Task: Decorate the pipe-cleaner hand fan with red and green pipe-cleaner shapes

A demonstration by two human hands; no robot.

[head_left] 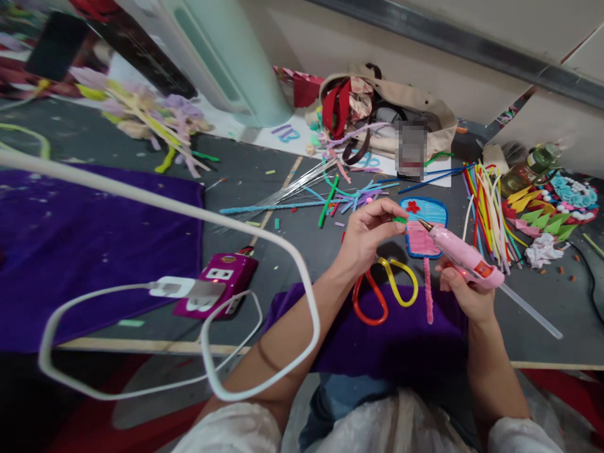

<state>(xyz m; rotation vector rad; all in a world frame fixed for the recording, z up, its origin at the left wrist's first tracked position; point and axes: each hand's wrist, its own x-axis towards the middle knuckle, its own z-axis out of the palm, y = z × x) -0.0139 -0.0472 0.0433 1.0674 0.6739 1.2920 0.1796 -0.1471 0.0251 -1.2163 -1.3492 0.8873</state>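
Observation:
My left hand pinches a small green piece between thumb and fingers. A pink glue gun is gripped in my right hand, its metal nozzle close to the green piece and a clear glue stick poking out behind. Below the nozzle lies a flat blue and pink pipe-cleaner shape with a blue outline, a small red flower on its upper left and a fuzzy pink stem. Scissors with one red and one yellow handle loop rest beside my left wrist, their blades mostly hidden.
A purple power strip with a white plug and looping white cable is at left. Behind are cut pipe-cleaner pieces, a beige bag and a pale green container. Colored pipe cleaners and a glass bottle stand right.

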